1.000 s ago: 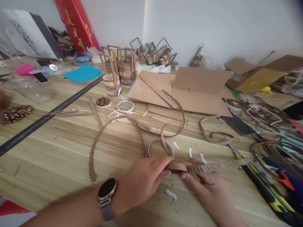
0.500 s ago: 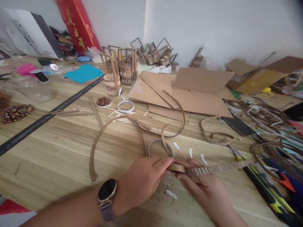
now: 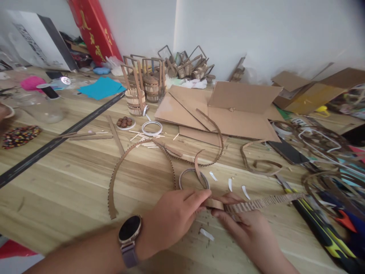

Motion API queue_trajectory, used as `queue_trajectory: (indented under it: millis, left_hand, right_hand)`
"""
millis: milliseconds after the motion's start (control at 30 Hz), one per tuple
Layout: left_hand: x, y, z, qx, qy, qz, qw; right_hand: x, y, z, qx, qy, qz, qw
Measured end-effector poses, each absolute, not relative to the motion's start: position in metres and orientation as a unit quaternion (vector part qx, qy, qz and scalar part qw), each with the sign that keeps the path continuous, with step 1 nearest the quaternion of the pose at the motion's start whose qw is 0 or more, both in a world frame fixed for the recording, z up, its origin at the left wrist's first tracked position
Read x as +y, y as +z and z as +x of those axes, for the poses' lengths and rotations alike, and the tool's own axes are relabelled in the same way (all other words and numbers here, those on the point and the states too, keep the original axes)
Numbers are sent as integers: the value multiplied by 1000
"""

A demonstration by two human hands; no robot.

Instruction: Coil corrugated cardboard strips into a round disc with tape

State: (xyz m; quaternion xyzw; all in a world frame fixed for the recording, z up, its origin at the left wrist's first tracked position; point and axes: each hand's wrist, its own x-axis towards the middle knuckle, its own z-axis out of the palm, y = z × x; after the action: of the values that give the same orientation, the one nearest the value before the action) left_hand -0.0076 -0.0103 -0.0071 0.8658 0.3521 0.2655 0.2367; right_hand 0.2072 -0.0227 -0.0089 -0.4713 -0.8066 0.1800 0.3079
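My left hand point(image 3: 173, 217), with a dark round watch on its wrist, pinches the near end of a corrugated cardboard strip point(image 3: 256, 203) against the wooden table point(image 3: 71, 182). My right hand point(image 3: 248, 230) grips the same strip just to the right, thumb on top. The strip runs off to the right towards a yellow and black tool. Just beyond my fingers lies a ring of tape point(image 3: 194, 179). A long curved strip of corrugated cardboard point(image 3: 125, 163) arches across the table ahead.
Flat cardboard sheets point(image 3: 228, 110) lie beyond, with small woven baskets point(image 3: 142, 91) at the wall. A black ruler point(image 3: 57, 140) crosses the left. A phone point(image 3: 286, 150) and tangled strips crowd the right. White tape scraps point(image 3: 229, 184) dot the table.
Both hands stay on the strip almost unmoved; my right hand has slid slightly along it. The view has shifted a little.
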Motion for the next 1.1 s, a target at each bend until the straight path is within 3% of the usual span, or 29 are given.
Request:
queue_trajectory:
  millis: [700, 1100]
  left_hand:
    - [-9, 2, -5, 381, 225, 821, 360]
    - [-10, 1, -7, 375, 260, 807, 375]
  right_hand:
    - [-24, -1, 199, -786, 214, -448, 369]
    - [-24, 1, 200, -780, 232, -461, 353]
